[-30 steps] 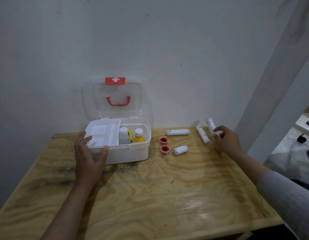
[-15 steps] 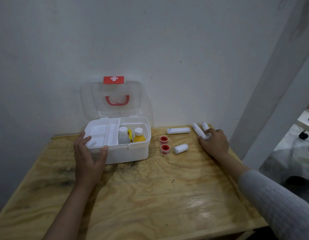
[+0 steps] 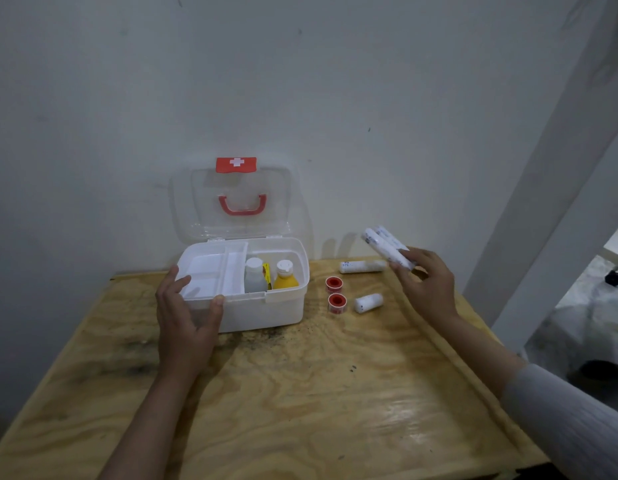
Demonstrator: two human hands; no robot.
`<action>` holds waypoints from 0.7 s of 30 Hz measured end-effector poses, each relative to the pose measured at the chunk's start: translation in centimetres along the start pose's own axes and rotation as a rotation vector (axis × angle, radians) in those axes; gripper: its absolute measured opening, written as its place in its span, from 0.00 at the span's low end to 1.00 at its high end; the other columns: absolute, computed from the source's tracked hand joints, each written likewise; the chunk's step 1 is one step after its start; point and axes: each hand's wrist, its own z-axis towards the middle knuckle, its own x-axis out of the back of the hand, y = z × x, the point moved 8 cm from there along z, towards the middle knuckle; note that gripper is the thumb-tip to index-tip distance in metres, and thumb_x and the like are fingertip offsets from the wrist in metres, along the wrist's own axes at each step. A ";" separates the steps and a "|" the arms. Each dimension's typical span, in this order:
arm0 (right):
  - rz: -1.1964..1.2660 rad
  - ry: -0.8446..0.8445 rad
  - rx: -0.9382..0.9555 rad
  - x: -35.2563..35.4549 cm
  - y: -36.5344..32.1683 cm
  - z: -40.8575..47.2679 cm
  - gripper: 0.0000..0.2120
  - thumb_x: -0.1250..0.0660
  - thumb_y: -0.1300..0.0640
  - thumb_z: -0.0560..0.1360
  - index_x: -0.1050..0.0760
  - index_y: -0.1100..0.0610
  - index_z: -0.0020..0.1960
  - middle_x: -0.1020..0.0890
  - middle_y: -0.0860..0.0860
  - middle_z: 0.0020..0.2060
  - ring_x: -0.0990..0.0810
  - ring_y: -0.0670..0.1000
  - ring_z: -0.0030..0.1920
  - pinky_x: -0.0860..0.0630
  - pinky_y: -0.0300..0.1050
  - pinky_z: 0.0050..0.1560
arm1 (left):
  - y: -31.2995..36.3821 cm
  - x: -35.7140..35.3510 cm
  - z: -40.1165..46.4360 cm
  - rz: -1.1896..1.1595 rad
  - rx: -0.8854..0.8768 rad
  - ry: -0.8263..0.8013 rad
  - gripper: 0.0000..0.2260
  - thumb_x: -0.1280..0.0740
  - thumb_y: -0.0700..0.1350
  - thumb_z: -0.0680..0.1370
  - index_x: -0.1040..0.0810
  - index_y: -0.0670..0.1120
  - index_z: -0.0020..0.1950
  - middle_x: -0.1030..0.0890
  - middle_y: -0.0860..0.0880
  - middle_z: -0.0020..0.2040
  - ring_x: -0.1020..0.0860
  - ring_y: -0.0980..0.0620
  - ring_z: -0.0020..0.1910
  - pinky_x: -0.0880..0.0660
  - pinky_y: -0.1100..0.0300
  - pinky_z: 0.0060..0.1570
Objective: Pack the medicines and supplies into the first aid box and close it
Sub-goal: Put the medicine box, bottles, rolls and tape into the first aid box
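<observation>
- Plywood table (image 3: 300,410) pushed against a pale wall.
- Left hand (image 3: 184,320) rests on the front left corner of the first aid box (image 3: 266,311); thumb on the front rim, fingers spread along the left side. It steadies the box, nothing grasped inside.
- Box sits at the back of the table, toward the left. Clear lid (image 3: 233,202) stands upright, leaning toward the wall, with a red handle (image 3: 242,206) and a red cross tab (image 3: 236,164) at the top edge.
- Inside, left part: white divided tray (image 3: 214,271), nothing visible in it.
- Inside, right part: white bottle (image 3: 254,276), a thin yellow item (image 3: 266,274) I cannot identify, and a yellow bottle (image 3: 285,277) with a white cap, all upright.
- On the table just right of the box: 2 red tape rolls (image 3: 335,293), one behind the other.
- Beside them, 1 short bandage roll (image 3: 368,302); further back, 1 long bandage roll (image 3: 362,266) lying flat.
- Right hand (image 3: 427,289) raised above the table, fingers closed around 2 long bandage rolls (image 3: 383,247) held side by side, ends pointing up and left.
- Grey sleeve (image 3: 570,424) at the lower right.
</observation>
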 end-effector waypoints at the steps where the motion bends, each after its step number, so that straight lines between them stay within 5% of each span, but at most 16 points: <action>1: 0.037 -0.016 0.045 -0.3 -1.6 0.1 0.10 0.27 0.59 0.70 0.20 0.58 0.51 0.19 0.54 0.49 0.21 0.48 0.49 0.21 0.41 0.46 | 0.0 0.0 0.0 0.001 0.002 0.002 0.28 0.38 0.57 0.72 0.36 0.41 0.65 0.37 0.42 0.73 0.38 0.48 0.71 0.36 0.56 0.63; 8: 0.130 -0.344 0.244 -4.8 -10.8 2.0 0.09 0.26 0.61 0.68 0.20 0.57 0.47 0.17 0.53 0.46 0.20 0.46 0.47 0.20 0.39 0.44 | -0.4 0.1 0.0 0.002 0.011 0.004 0.27 0.37 0.58 0.72 0.37 0.46 0.65 0.38 0.45 0.74 0.38 0.48 0.72 0.34 0.53 0.62; 14: -0.220 -0.800 0.394 -11.1 -14.9 3.8 0.10 0.28 0.59 0.67 0.19 0.56 0.48 0.17 0.52 0.45 0.21 0.51 0.46 0.21 0.48 0.47 | -0.5 0.1 -0.1 0.015 0.020 0.013 0.27 0.38 0.59 0.72 0.37 0.48 0.66 0.38 0.47 0.74 0.37 0.48 0.71 0.32 0.53 0.61; 21: -0.587 -1.135 0.478 -17.4 -15.4 2.8 0.12 0.29 0.56 0.69 0.19 0.54 0.51 0.19 0.51 0.51 0.23 0.51 0.51 0.26 0.44 0.50 | -0.5 0.1 0.0 0.014 0.034 0.007 0.27 0.36 0.58 0.72 0.38 0.49 0.66 0.39 0.48 0.74 0.37 0.49 0.71 0.30 0.53 0.59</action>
